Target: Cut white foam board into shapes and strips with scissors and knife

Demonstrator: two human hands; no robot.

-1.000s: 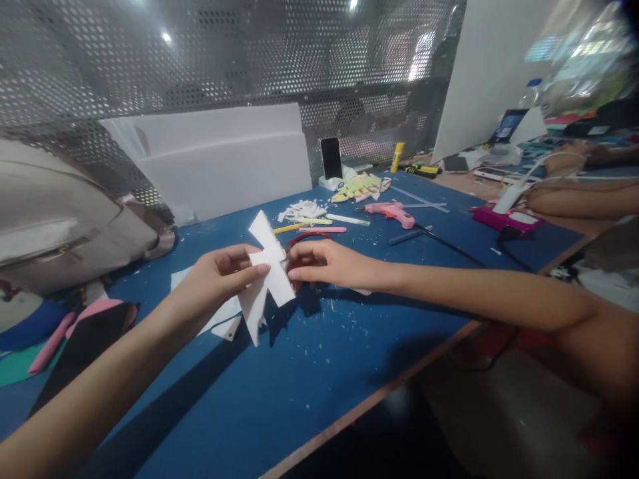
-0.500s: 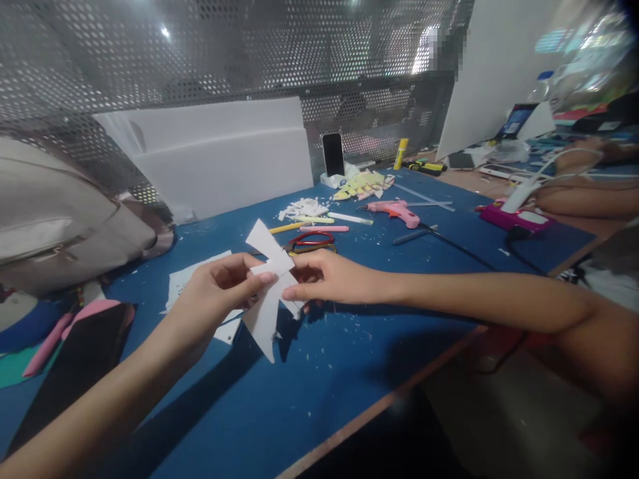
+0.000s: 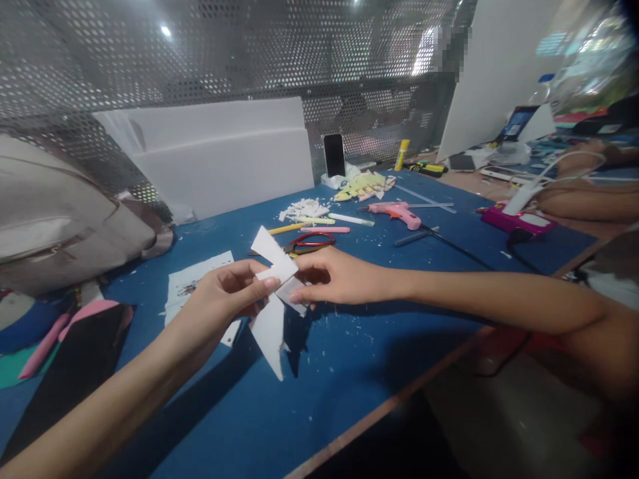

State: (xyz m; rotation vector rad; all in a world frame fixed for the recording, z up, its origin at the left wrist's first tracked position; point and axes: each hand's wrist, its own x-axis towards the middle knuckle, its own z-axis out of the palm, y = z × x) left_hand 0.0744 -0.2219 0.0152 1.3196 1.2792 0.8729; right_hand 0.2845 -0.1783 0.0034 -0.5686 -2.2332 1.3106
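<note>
While your left hand [image 3: 227, 293] and right hand [image 3: 342, 276] pinch the white cutout [image 3: 269, 332] on the near side of the scissors [image 3: 294, 247], you seem to be aligning its parts, so the next move probably calls for gentle, steady pressure.

The far side is closed off by a gray metal screen [image 3: 200, 66] full of holes. A bright light [image 3: 166, 30] is seen on its left. A white board [image 3: 482, 80] is seen at far right. The blue table [image 3: 332, 389] is edged with wood [image 3: 389, 401]. The near-right floor [image 3: 504, 406] is dimly lit.
</note>
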